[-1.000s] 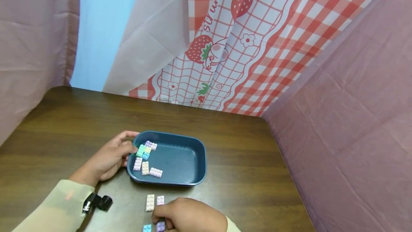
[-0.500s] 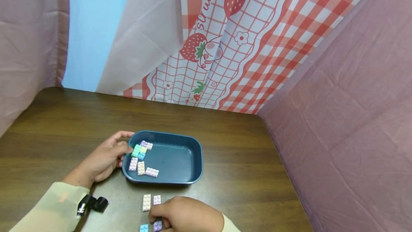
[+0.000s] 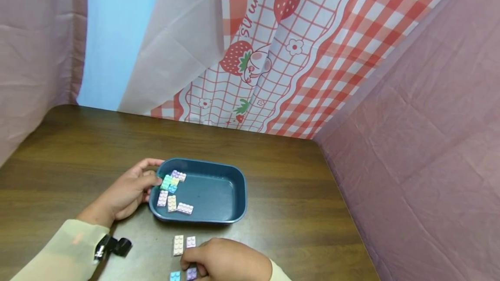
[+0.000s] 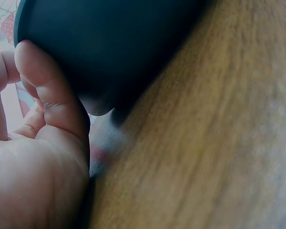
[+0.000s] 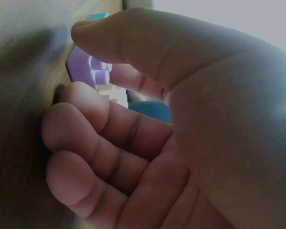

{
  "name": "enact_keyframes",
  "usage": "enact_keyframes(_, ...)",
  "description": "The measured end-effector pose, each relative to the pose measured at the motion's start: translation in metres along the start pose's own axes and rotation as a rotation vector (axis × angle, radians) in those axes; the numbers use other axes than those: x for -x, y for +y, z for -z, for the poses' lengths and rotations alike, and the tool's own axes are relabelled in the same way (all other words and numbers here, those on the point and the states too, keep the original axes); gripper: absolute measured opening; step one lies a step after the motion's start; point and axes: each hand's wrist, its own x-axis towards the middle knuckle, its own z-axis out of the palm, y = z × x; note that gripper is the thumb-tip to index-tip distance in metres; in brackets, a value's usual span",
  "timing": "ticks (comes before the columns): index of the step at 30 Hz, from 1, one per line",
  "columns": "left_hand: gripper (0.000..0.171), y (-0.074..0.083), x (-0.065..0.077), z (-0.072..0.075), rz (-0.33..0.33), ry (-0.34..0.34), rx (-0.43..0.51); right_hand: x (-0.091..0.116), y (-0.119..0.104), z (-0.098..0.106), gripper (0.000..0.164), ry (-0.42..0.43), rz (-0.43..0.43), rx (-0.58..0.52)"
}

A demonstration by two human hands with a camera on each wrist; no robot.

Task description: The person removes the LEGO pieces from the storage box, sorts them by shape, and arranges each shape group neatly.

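Observation:
A dark blue tray stands on the table with several pastel toy bricks at its left end, among them a green brick. My left hand grips the tray's left end, the thumb at the rim and other fingers along the outer wall. In front of the tray, my right hand has curled fingers round a purple brick on the table, thumb on one side and fingers on the other. Close to that hand lie a cream brick, a pink brick and a blue brick.
The brown wooden table reaches back to a red checked strawberry curtain. A pinkish cloth wall borders the right side, and another cloth hangs at the left. A black device is strapped to the left wrist.
The head view has shifted slightly, so everything sits a little further left in it than a second ago. Both hands, the tray and the bricks keep their places relative to one another.

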Motion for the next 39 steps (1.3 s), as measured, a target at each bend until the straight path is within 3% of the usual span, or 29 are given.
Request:
enact_keyframes(13, 0.061, 0.0013, 0.0027, -0.0008, -0.019, -0.005, -0.008, 0.0009, -0.0013, -0.0014, 0.025, 0.034, 0.019, 0.047)
enact_keyframes(33, 0.062, 0.0023, 0.0041, 0.0005, -0.012, 0.001, -0.001, 0.0, -0.0015, 0.0006, 0.025, 0.015, 0.012, 0.026)
enact_keyframes(39, 0.061, 0.0026, 0.0033, 0.0003, -0.009, -0.007, -0.003, 0.0087, -0.004, 0.0058, 0.026, 0.063, 0.015, 0.021)
